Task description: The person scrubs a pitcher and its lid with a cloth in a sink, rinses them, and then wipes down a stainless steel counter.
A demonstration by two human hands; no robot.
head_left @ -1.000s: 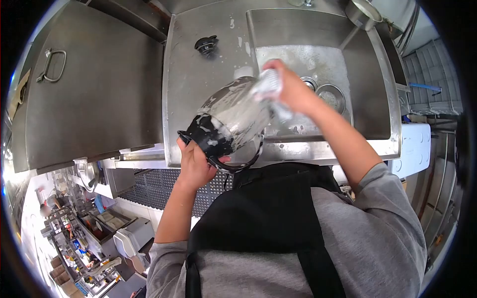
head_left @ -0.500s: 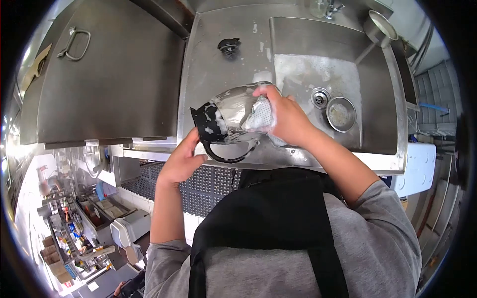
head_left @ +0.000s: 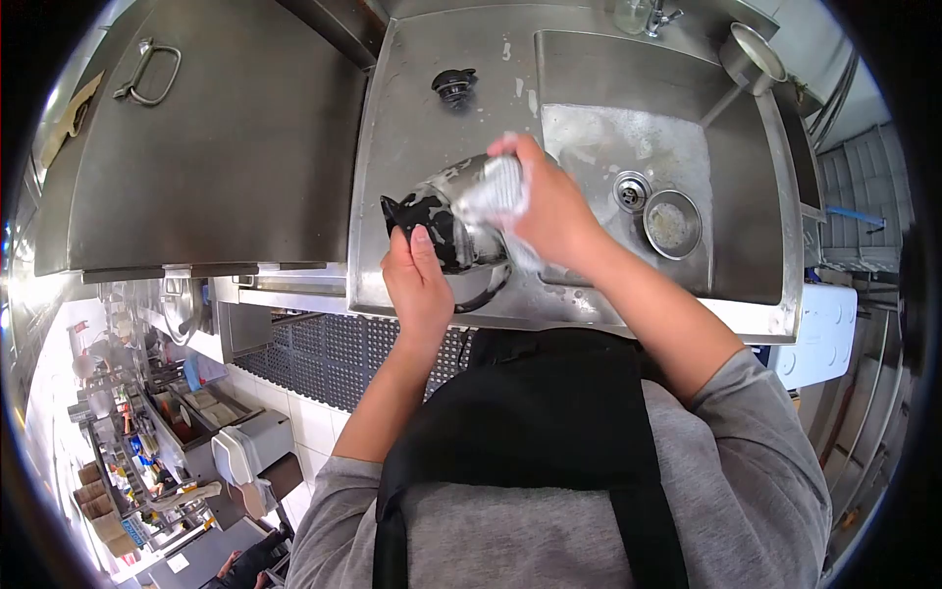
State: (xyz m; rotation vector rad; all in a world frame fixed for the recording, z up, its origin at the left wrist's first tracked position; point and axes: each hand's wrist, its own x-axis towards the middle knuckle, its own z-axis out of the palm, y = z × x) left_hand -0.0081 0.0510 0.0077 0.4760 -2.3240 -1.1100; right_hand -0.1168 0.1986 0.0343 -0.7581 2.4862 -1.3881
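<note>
A steel thermal carafe (head_left: 475, 241) with a black collar and black handle lies on its side over the sink's drainboard, streaked with soap suds. My left hand (head_left: 420, 280) is closed around its black collar end, thumb on top. My right hand (head_left: 551, 208) presses a pale, foamy cloth (head_left: 498, 188) against the carafe's body; the cloth is smeared by motion. The handle hangs on the side toward me, partly behind my left hand. Beyond the carafe, a black carafe lid (head_left: 453, 88) rests on the drainboard.
The sink basin (head_left: 751, 187) is to the right, with suds, a drain (head_left: 631, 191) and a small round metal bowl (head_left: 673, 226) on its floor. A long-handled metal pan (head_left: 754, 57) leans at the far right corner, near a faucet (head_left: 663, 20). A steel cabinet (head_left: 226, 147) stands left.
My left hand has moved right and up from the handle's base onto the carafe's collar. The handle has turned further under. My right hand has slid the cloth left along the body.
</note>
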